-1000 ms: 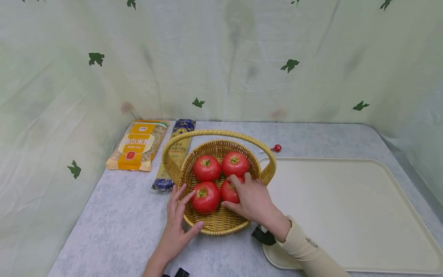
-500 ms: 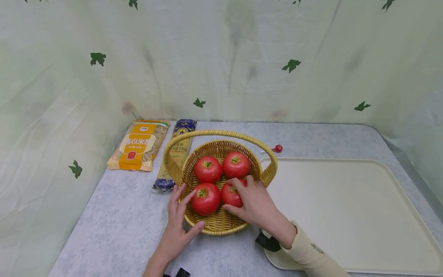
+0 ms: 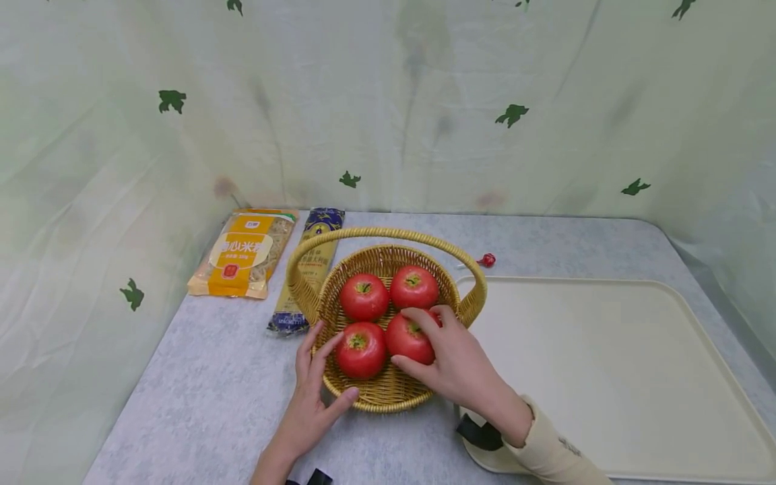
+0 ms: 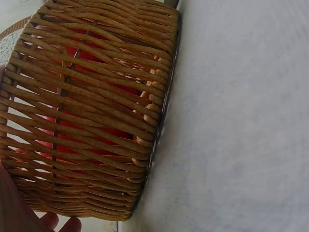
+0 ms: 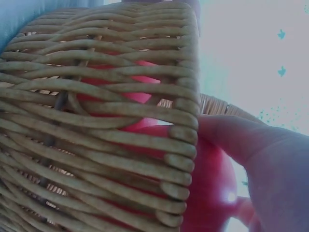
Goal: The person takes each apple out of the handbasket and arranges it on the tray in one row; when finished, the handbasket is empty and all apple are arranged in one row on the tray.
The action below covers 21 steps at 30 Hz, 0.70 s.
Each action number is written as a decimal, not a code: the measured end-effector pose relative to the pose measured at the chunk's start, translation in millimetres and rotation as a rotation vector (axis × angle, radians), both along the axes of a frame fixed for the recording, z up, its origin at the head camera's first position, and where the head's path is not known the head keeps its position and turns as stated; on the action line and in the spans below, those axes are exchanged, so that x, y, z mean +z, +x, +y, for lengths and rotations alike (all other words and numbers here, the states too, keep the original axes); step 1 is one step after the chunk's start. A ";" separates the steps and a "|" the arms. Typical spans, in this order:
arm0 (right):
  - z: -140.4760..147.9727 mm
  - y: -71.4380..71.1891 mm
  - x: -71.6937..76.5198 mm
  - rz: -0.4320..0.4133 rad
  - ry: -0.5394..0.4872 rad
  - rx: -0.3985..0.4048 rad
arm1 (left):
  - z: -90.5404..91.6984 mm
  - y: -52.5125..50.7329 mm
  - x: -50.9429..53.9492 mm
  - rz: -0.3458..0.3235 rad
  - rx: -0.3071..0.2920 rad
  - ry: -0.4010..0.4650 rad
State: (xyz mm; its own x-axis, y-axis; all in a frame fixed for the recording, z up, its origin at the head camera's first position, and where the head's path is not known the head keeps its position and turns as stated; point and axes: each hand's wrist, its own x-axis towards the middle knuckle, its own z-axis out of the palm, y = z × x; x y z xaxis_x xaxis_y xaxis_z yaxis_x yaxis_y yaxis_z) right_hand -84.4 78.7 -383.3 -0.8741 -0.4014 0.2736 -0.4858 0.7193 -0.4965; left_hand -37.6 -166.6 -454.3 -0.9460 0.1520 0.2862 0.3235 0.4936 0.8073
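A round wicker basket (image 3: 388,399) with a tall arched handle (image 3: 388,233) holds several red apples. My right hand (image 3: 463,364) grips the front right apple (image 3: 407,338), thumb on its near side and fingers over its top. In the right wrist view, that apple (image 5: 210,188) shows above the rim beside the thumb. My left hand (image 3: 312,397) rests at the basket's left front rim, fingers spread and fairly straight, next to the front left apple (image 3: 360,350). In the left wrist view, the basket wall (image 4: 91,111) hides most of the fruit.
A large cream tray (image 3: 606,377) lies to the right, touching or near the basket. Behind left are a spaghetti packet (image 3: 309,269) and an orange noodle bag (image 3: 242,254). A red lollipop (image 3: 487,260) lies behind the tray's left corner.
The gripped apple has risen slightly and shows more of its surface. My right wrist has shifted a little to the right and nearer. My left hand has stayed in place.
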 end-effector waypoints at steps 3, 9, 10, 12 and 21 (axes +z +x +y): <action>2.1 1.0 0.6 0.005 -0.030 -0.004 | 0.0 -0.1 0.3 -0.004 -0.003 0.007; 7.5 4.2 2.0 0.020 -0.090 0.001 | 0.0 -0.2 -0.1 -0.017 -0.006 0.024; 8.4 4.7 2.1 0.027 -0.099 0.004 | 0.1 -0.1 -0.1 -0.018 -0.006 0.024; 9.9 5.9 2.3 0.042 -0.118 0.010 | 0.2 0.0 0.1 -0.018 -0.005 0.023; 19.2 13.4 3.4 0.133 -0.199 0.033 | 0.3 0.6 1.5 -0.008 0.002 0.025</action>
